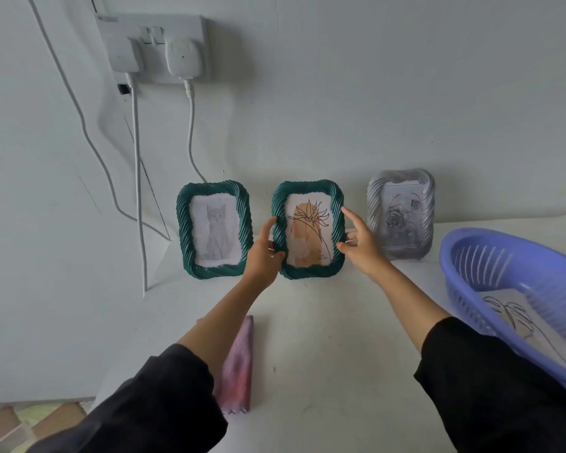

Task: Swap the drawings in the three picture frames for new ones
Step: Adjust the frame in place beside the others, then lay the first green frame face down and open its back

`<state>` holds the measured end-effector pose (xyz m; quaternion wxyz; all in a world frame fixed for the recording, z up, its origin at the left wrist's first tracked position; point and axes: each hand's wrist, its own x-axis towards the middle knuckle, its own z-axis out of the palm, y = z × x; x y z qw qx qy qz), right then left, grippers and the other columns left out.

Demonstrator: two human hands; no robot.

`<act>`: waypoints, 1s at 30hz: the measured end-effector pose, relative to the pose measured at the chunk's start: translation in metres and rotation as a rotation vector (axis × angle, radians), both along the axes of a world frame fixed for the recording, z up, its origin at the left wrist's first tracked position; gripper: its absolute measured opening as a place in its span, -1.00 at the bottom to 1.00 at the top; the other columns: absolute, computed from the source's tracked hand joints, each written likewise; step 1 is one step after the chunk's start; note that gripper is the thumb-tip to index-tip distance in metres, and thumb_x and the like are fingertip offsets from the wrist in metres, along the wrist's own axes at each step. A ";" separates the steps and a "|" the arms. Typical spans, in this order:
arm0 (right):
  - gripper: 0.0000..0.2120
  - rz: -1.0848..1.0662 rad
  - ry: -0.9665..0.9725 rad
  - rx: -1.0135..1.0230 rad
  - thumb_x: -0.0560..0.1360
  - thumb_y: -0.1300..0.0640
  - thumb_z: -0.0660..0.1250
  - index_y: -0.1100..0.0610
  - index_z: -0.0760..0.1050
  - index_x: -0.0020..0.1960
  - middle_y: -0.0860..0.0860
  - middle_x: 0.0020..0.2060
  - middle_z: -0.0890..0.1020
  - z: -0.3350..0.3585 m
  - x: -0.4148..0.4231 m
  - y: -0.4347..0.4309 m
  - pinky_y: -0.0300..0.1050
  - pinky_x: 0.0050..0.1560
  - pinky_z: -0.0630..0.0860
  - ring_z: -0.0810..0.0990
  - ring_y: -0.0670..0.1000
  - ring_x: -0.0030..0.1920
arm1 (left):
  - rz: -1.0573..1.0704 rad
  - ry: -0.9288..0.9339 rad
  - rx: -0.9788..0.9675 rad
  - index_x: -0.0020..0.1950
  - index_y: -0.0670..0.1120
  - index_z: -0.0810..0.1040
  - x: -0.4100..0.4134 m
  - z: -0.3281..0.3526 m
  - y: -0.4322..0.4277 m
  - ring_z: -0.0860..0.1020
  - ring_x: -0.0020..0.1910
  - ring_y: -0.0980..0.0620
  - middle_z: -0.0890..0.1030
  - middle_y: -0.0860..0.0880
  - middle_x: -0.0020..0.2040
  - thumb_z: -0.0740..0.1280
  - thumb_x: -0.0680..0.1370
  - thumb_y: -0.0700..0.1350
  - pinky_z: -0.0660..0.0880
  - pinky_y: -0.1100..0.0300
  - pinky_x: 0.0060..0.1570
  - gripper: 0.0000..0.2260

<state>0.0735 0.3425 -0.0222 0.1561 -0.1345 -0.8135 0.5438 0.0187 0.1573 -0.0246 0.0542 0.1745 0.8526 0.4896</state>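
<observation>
Three picture frames stand upright against the wall on a white table [324, 322]. The left green frame [214, 230] shows a grey cat drawing. The middle green frame [308, 229] holds a line drawing of a flower on tan shapes. My left hand [263, 253] pinches its left edge between thumb and fingers. My right hand [360, 238] is at its right edge, fingers spread and touching the rim. The silver frame [401, 213] on the right shows a rose drawing. A leaf line drawing [517, 318] lies in the purple basket [471, 256].
The purple slotted basket sits at the table's right edge. A pink folded cloth [239, 361] lies near the front left. A wall socket [159, 49] with two plugs and hanging white cables [138, 191] is up left. Tiled floor [20, 423] shows at lower left.
</observation>
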 end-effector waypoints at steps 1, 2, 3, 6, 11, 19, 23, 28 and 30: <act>-0.30 0.011 0.023 -0.009 0.45 0.46 0.26 -0.02 0.17 0.46 0.00 -0.24 0.55 -0.001 0.005 0.001 -0.19 -0.20 0.50 0.52 -0.04 -0.28 | 0.015 0.007 0.014 0.51 0.05 0.11 0.003 0.000 -0.001 0.51 -0.11 0.01 0.54 -0.15 -0.02 0.20 0.55 -0.37 0.48 0.34 -0.29 -0.39; -0.30 0.018 0.039 -0.018 0.45 0.47 0.26 -0.02 0.18 0.45 0.01 -0.25 0.55 -0.002 0.009 0.002 -0.21 -0.21 0.51 0.52 -0.04 -0.29 | 0.025 0.017 0.019 0.50 0.05 0.13 0.007 0.000 -0.002 0.50 -0.12 0.00 0.53 -0.12 -0.06 0.20 0.55 -0.37 0.48 0.32 -0.29 -0.39; -0.31 0.028 0.053 -0.025 0.45 0.47 0.27 -0.02 0.19 0.45 0.04 -0.25 0.55 -0.001 0.015 0.003 -0.23 -0.21 0.51 0.52 -0.02 -0.28 | 0.030 0.028 0.023 0.50 0.06 0.14 0.010 0.000 -0.002 0.50 -0.12 -0.02 0.52 -0.11 -0.07 0.20 0.55 -0.37 0.51 0.26 -0.25 -0.40; -0.33 0.046 0.084 -0.026 0.44 0.45 0.29 0.00 0.22 0.43 0.19 -0.17 0.55 0.000 0.030 0.005 -0.16 -0.14 0.52 0.52 0.08 -0.19 | 0.034 0.035 0.027 0.49 0.06 0.17 0.025 0.001 -0.006 0.50 -0.11 -0.04 0.51 -0.08 -0.10 0.21 0.55 -0.35 0.53 0.07 -0.06 -0.41; -0.37 0.116 0.118 -0.048 0.44 0.41 0.32 0.01 0.26 0.41 0.19 -0.12 0.56 0.008 0.064 0.012 -0.33 -0.19 0.53 0.54 -0.03 -0.26 | 0.016 -0.023 0.110 0.49 0.02 0.20 0.055 0.008 -0.012 0.48 -0.22 0.10 0.49 0.03 -0.23 0.23 0.54 -0.36 0.48 0.30 -0.16 -0.42; -0.46 0.218 0.212 -0.189 0.38 0.44 0.37 0.16 0.38 0.31 0.04 -0.22 0.60 0.044 0.118 0.013 -0.25 -0.12 0.58 0.60 -0.18 -0.33 | 0.020 -0.320 0.350 0.44 -0.07 0.31 0.107 0.014 -0.008 0.52 -0.17 0.00 0.55 -0.10 -0.15 0.19 0.56 -0.35 0.51 0.07 0.01 -0.54; -0.61 0.250 0.210 -0.188 0.36 0.46 0.37 0.15 0.46 0.11 0.10 -0.25 0.59 0.072 0.142 0.004 -0.07 -0.10 0.57 0.58 0.03 -0.26 | 0.009 -0.412 0.215 0.39 -0.05 0.37 0.137 0.015 0.003 0.52 -0.16 0.03 0.56 -0.07 -0.03 0.20 0.60 -0.18 0.47 0.21 -0.11 -0.65; -0.67 0.252 0.050 0.214 0.30 0.37 0.43 0.16 0.48 0.02 0.16 -0.23 0.60 0.085 0.156 -0.013 -0.10 -0.21 0.51 0.54 0.06 -0.27 | 0.113 -0.375 0.414 0.37 -0.10 0.38 0.163 0.036 0.024 0.51 -0.08 -0.04 0.52 -0.10 0.01 0.15 0.63 -0.15 0.48 0.16 -0.06 -0.69; -0.67 0.272 -0.027 0.366 0.29 0.33 0.44 0.17 0.48 0.02 0.13 -0.22 0.62 0.084 0.161 -0.024 -0.16 -0.30 0.49 0.54 0.05 -0.29 | 0.105 -0.391 0.481 0.36 -0.08 0.37 0.170 0.046 0.031 0.52 -0.06 -0.05 0.53 -0.08 -0.01 0.13 0.63 -0.12 0.50 0.17 -0.05 -0.70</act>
